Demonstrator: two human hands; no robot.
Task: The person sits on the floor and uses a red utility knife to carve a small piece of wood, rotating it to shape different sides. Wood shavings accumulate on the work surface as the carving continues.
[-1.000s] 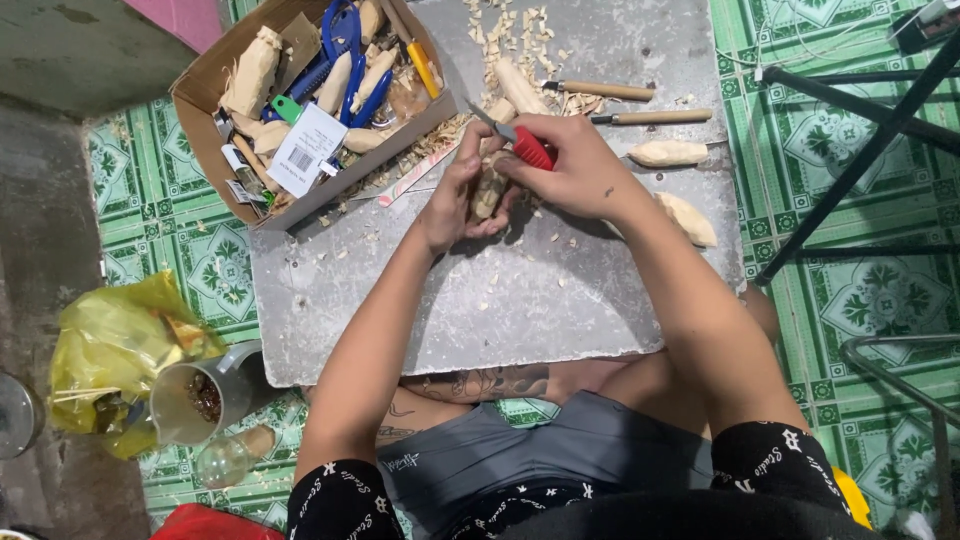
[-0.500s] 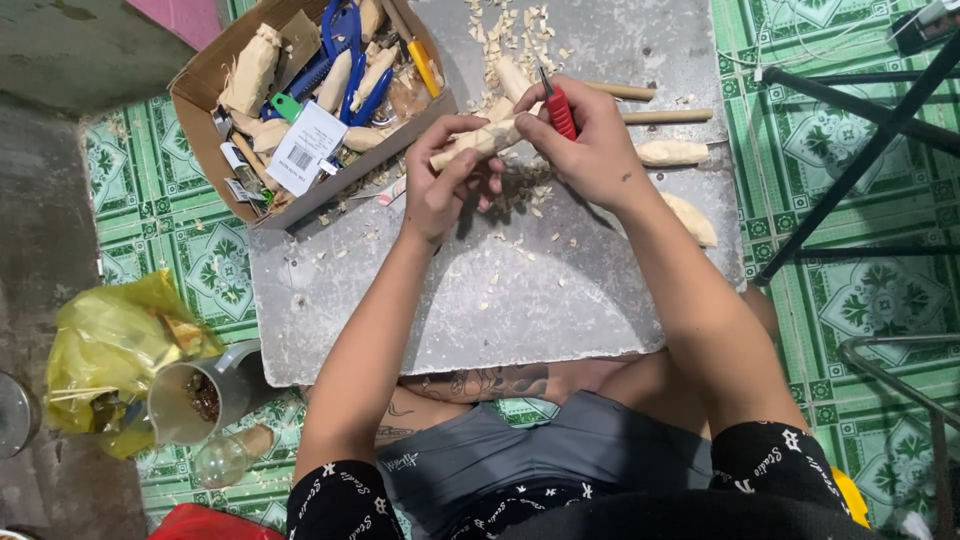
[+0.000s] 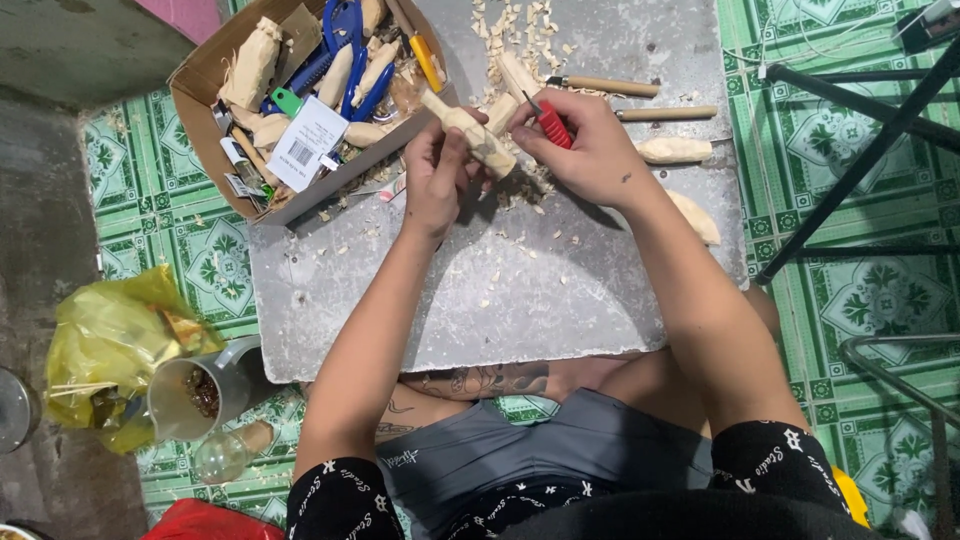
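Since half a second ago my hands have shifted the wood piece: it now tilts more steeply, its far end lifted toward the cardboard box (image 3: 215, 75). Below the grip lies the grey board (image 3: 500, 300), strewn with shavings. My left hand (image 3: 440, 180) is closed around the lower end of the wood piece (image 3: 470, 135), whose long axis runs up-left from that grip. My right hand (image 3: 590, 150), just to the right, is closed on the red-handled knife (image 3: 550, 122), blade pointing toward the wood. Two wooden-handled tools (image 3: 640, 100) lie beyond the right hand.
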